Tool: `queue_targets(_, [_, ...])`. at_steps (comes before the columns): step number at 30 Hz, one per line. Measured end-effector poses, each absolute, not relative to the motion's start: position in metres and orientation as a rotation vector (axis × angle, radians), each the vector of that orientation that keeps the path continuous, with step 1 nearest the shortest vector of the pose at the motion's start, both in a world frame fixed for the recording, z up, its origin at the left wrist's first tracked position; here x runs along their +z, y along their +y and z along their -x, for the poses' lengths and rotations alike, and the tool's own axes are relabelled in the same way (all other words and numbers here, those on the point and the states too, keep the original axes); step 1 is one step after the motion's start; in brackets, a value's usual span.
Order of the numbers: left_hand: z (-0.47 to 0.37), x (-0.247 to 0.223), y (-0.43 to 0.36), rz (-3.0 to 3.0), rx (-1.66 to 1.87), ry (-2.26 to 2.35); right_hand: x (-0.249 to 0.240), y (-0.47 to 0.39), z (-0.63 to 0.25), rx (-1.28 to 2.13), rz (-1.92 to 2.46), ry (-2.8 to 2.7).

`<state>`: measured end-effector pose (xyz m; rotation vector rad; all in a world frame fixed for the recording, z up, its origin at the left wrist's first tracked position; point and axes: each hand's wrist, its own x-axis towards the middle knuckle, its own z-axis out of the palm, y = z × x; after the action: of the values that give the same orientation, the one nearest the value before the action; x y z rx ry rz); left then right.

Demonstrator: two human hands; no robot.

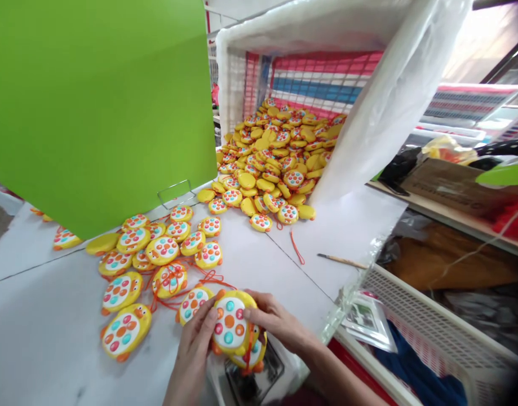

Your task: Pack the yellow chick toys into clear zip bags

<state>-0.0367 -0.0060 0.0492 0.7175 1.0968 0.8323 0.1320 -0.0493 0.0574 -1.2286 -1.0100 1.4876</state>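
In the head view, my left hand (pixel 195 332) grips the left side of a yellow duck-shaped toy (pixel 229 321) with coloured round buttons on a white face. My right hand (pixel 278 318) holds the same toy by its right edge, thumb in front. A second duck-shaped toy (pixel 255 354) with an orange cord sits just behind and below the first; whether a finger holds it is hidden. Close to my left hand lies another toy (pixel 194 303) on the white table (pixel 284 270). Several more toys (pixel 163 250) with tangled orange cords (pixel 210 277) are spread to the left.
A big heap of such toys (pixel 279 152) spills from a tipped, white-lined basket (pixel 360 135). A green panel (pixel 102 113) stands at the left. One loose orange cord (pixel 297 248) and a thin brush (pixel 341 260) lie on the table. Right of it is a perforated white basket (pixel 436 321).
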Motion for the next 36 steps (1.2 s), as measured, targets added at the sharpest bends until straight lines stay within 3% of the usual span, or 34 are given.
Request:
queue_targets(8, [0.042, 0.050, -0.007, -0.823, 0.610, 0.904, 0.062, -0.046, -0.138, 1.262, 1.347, -1.165])
queue_targets(15, [0.037, 0.042, -0.011, -0.726, 0.827, 1.004, 0.066, -0.052, -0.134, 1.326, 1.213, -1.014])
queue_targets(24, [0.028, 0.049, -0.009, -0.825, 0.757, 1.064, 0.060, -0.059, -0.128, 1.280, 1.283, -1.214])
queue_targets(31, [0.024, 0.053, -0.010, -0.823, 0.865, 1.094, 0.048, -0.056, -0.120, 1.463, 1.016, -0.954])
queue_targets(36, [0.025, 0.056, -0.014, -0.918, 0.838, 1.149, 0.039, -0.056, -0.117, 1.374, 1.051, -0.788])
